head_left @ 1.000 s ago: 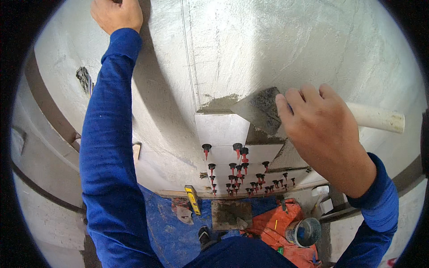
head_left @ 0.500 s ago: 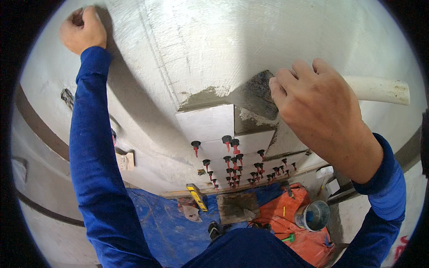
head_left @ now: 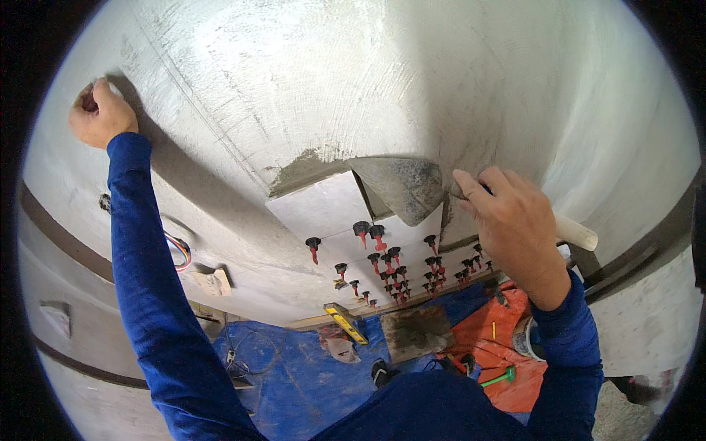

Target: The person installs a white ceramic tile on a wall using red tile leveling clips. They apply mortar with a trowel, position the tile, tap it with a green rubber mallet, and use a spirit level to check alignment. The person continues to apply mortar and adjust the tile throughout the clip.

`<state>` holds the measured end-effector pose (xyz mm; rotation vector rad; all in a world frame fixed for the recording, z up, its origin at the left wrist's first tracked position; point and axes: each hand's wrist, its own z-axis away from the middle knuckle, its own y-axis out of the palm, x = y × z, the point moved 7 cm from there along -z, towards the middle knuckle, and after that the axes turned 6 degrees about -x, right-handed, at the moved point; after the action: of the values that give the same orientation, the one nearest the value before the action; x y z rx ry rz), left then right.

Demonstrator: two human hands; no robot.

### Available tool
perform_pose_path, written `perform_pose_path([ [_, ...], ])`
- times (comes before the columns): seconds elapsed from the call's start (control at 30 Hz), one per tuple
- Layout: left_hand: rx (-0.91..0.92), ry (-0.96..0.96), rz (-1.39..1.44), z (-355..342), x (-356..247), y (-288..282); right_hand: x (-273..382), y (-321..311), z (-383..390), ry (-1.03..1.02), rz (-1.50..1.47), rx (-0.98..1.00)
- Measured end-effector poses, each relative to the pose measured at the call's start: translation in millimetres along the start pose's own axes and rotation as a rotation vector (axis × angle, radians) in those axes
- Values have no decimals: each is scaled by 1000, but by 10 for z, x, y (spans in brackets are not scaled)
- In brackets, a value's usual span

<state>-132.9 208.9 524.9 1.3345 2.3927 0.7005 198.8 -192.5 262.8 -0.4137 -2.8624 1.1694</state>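
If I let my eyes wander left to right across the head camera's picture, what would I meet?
Left hand → coloured wires → wooden piece → trowel blade → right hand → pale handle end.

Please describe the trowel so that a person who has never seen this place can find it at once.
On the large pale wall, find the white tiles with black and red clips. Near their upper edge, the right hand holds the trowel. Its grey, pointed, smeared blade and white handle end set it apart from the tiles.
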Motion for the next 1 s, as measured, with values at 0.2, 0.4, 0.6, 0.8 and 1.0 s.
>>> perform_pose_path([
  [0.2,9,-8,50,-23,-11,-6,-37,142,165,84,-74,-32],
  [0.4,25,-22,41,-51,122,25,83,368,439,226,-176,-3],
  [0.6,18,-14,80,-44,159,46,147,582,681,267,-211,-2],
  [0.8,25,3,59,-45,-12,-1,-7,656,1026,331,-217,132],
  [1.0,-27,106,53,-46,-18,-8,-268,779,1639,645,-674,177],
])
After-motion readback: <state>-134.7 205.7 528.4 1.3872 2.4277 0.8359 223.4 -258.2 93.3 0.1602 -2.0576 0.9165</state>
